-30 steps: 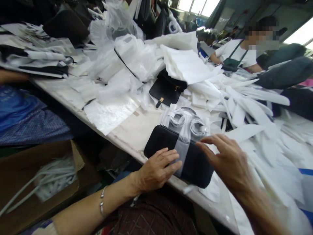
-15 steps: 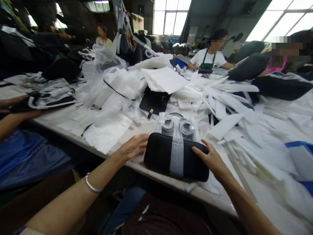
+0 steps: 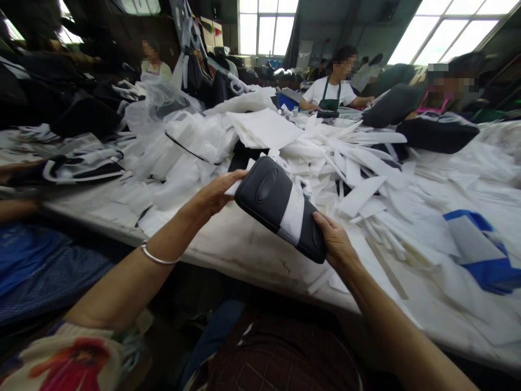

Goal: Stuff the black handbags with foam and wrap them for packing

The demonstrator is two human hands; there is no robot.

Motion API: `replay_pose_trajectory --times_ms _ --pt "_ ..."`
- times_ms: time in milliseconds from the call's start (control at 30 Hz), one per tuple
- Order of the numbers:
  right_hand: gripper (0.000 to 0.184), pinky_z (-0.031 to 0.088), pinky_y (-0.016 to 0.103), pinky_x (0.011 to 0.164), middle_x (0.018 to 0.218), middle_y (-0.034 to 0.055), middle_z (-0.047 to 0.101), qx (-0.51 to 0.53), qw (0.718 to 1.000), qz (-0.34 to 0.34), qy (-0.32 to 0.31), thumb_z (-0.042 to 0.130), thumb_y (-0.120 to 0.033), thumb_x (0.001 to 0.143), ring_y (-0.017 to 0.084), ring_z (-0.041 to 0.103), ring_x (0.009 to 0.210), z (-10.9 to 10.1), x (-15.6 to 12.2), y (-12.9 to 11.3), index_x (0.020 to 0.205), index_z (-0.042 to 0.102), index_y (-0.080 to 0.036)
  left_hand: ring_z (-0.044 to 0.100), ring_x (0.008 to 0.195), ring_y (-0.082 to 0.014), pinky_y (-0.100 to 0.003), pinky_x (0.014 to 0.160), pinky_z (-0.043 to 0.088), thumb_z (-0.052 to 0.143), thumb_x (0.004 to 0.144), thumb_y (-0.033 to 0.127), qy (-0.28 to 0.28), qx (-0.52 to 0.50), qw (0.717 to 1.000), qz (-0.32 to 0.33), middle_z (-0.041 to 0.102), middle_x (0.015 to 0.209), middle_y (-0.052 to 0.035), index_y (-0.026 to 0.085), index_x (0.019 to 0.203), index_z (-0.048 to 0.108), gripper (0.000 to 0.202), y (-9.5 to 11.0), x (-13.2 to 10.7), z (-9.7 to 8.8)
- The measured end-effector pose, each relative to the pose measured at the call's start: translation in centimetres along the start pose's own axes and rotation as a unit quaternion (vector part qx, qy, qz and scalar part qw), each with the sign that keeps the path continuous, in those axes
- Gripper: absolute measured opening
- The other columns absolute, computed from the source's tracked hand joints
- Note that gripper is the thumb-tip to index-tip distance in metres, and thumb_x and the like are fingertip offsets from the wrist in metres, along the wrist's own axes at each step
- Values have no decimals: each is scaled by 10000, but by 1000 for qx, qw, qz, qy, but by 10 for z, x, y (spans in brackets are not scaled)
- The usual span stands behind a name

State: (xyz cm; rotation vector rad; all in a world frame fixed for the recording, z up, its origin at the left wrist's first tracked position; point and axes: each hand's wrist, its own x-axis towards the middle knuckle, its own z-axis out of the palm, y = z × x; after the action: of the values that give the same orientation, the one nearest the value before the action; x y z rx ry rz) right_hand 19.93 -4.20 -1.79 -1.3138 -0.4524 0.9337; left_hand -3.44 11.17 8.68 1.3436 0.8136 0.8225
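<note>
A black pouch-like bag (image 3: 268,198) with a white paper band round its middle is lifted off the table and tilted, its upper end to the left. My left hand (image 3: 215,193) grips that upper left end, a silver bangle on the wrist. My right hand (image 3: 336,244) holds the lower right end from below, fingers curled round it. White foam wrapping strips (image 3: 358,195) lie on the table just behind the bag.
The long white table (image 3: 252,255) carries heaps of white wrapping sheets (image 3: 260,127) and other black bags (image 3: 439,136). A blue-and-white sheet (image 3: 476,250) lies at right. Other people work at the far side (image 3: 331,89) and at left, where an arm (image 3: 16,209) rests.
The bag has been lifted off the table and tipped up by both hands; a second ago it lay flat with my hands on top. The view has also risen.
</note>
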Motion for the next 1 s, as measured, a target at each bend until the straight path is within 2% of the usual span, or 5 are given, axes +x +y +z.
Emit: replay_pose_trajectory --times_ms 200,367,600,767,1000 --pt "500 498 367 1035 1134 35 721 300 936 136 -126 810 -528 682 238 580 1221 86 -64 49 1052 688 -215 653 802 -215 -380 794 509 499 846 705 -94 123 986 64 670 806 -75 83 997 654 659 77 5 38" --pt "432 490 385 1021 1095 47 727 332 908 193 -168 820 -524 675 231 626 1148 115 -85 81 966 702 -228 634 846 -189 -290 761 511 438 933 579 -251 259 913 191 656 853 -31 124 963 666 509 46 -6 87" --pt "426 543 487 891 1058 111 733 -77 945 108 -298 771 -490 734 327 693 970 51 -97 94 1042 749 -196 646 1022 -199 -293 876 513 566 924 350 -100 287 923 236 687 1117 -74 165 1117 661 284 -19 -40 39" --pt "274 570 343 860 1053 46 735 -378 812 -255 -363 569 -252 898 252 700 979 -12 -99 91 1128 710 -298 619 1098 -218 -359 963 497 582 925 348 -11 382 872 305 674 1133 -98 176 1120 648 268 -66 -84 11" --pt "330 547 213 571 796 46 719 -500 639 -519 -268 419 -75 908 158 686 623 -89 -68 78 1111 645 -204 471 1332 -294 -522 1134 341 634 886 412 -106 531 769 340 597 1348 -112 200 1273 571 446 -115 -98 22"
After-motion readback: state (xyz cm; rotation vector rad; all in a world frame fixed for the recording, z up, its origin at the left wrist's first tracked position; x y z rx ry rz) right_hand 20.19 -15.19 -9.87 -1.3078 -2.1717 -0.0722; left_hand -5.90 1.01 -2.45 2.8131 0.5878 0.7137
